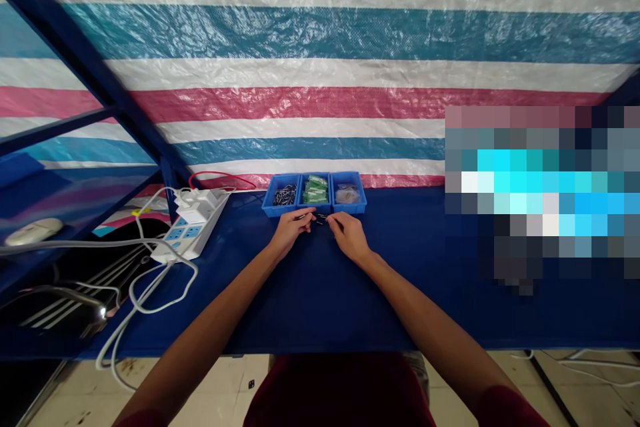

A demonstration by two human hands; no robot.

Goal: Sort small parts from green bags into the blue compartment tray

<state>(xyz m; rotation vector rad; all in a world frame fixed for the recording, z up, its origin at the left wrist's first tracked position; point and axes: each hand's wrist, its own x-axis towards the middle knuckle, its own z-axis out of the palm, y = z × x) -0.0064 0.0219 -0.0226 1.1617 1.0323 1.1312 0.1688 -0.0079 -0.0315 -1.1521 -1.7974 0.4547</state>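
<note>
- While both forearms (233, 293) (417, 300) angle in from the near edge of the table (320, 307), the L hand (290, 230) & R hand (350, 233) meet just in front of the mid bin (315, 207), fingertips facing, a small gap btwn.
- L hand: front-left of mid bin, wrist roughly in line w/ forearm, thumb & index closed in a pinch on a small dark bit (321, 218); other fingers curled under.
- R hand: front-right of mid bin, back of hand up, thumb & index pinched at the bit's R end, other fingers folded in.
- Bit: btwn the fingertips, directly in front of mid bin; too small to tell if 1 pc or 2.
- Mid bin holds green packs (315, 191).
- L bin (280, 212), beside mid bin on its left: dark pcs (285, 195).
- R bin (350, 209), beside mid bin on its right: clear packs (347, 194).
- Power strip (167, 251) w/ white plugs (196, 207): well left of mid bin, tilted away, cables (193, 283) looping nearer the edge.
</note>
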